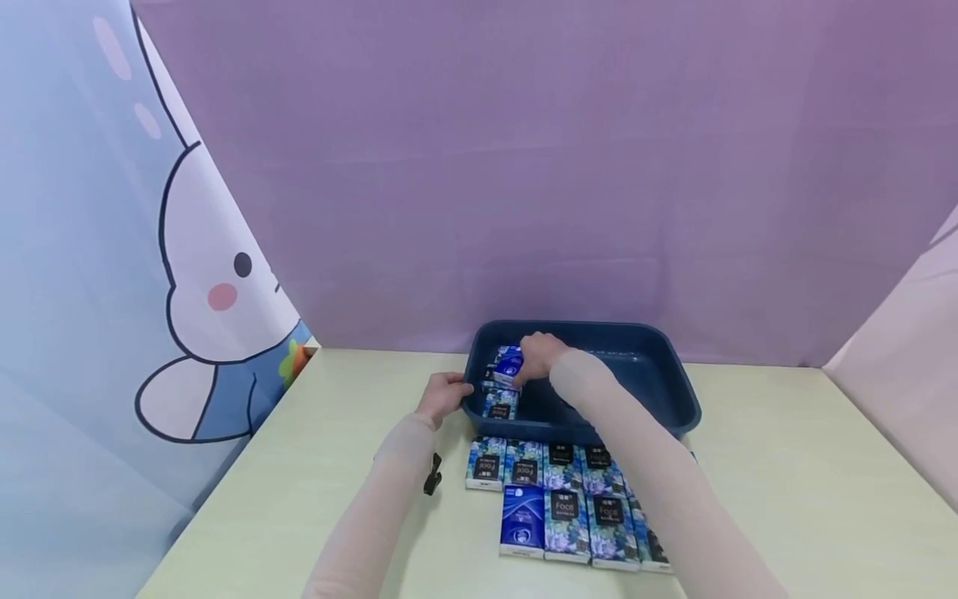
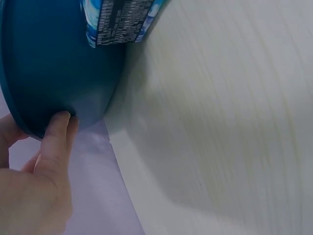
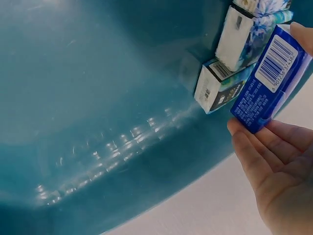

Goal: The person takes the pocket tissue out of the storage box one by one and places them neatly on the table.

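A dark blue plastic basin [image 1: 636, 383] stands at the back of the table. At its left end my left hand [image 1: 443, 394] pinches the rim; in the left wrist view its fingers [image 2: 57, 132] press the outer wall. Inside the basin's left part, my right hand [image 1: 540, 356] holds a blue tissue pack [image 3: 269, 73] by its ends, tilted, barcode side toward the right wrist camera. Just beside that pack, floral tissue packs [image 3: 237, 39] line the basin's left end. One more floral pack [image 1: 500, 404] lies nearer the front wall.
In front of the basin, several floral tissue packs [image 1: 566, 522] lie in two rows, with a blue pack [image 1: 521, 520] at the left of the near row. My right forearm covers some of them. A small black object [image 1: 432, 476] shows beside my left forearm. Purple cloth [image 1: 524, 166] hangs behind.
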`<state>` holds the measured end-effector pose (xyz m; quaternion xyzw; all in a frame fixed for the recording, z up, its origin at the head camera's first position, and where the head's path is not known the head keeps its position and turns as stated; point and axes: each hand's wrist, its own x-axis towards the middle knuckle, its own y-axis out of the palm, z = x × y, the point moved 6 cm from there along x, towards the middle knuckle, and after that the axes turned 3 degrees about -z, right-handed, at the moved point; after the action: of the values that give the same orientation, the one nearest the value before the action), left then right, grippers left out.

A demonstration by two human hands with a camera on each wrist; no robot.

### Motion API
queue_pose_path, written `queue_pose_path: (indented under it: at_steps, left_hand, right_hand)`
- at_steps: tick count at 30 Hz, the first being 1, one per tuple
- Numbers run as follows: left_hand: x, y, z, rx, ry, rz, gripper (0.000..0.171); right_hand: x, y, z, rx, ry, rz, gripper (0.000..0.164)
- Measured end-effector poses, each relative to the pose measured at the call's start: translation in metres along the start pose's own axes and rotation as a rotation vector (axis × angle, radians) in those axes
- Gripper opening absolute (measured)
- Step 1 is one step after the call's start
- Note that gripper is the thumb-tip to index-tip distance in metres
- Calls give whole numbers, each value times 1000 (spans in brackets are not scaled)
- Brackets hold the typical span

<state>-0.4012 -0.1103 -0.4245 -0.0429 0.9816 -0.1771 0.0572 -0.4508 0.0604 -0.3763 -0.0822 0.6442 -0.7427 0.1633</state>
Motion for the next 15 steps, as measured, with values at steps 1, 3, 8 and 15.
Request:
queue_pose_path:
  at_steps: [1,3,8,15]
  left_hand:
    - [0,0,-1,0,-1,-1,36]
    - [1,1,-2,-1,-4,0,37]
    - [6,4,0,-6,-12,-3,36]
    - [26,8,15,11,18,13,37]
  right_hand:
    - [0,-1,0,0,-5,-1,66]
    - [-1,-3,-1,4,-10,-2,68]
    - [-6,-6,-3,20,-14,-14,72]
    - [-13,-9,-3,14,-50,-48,78]
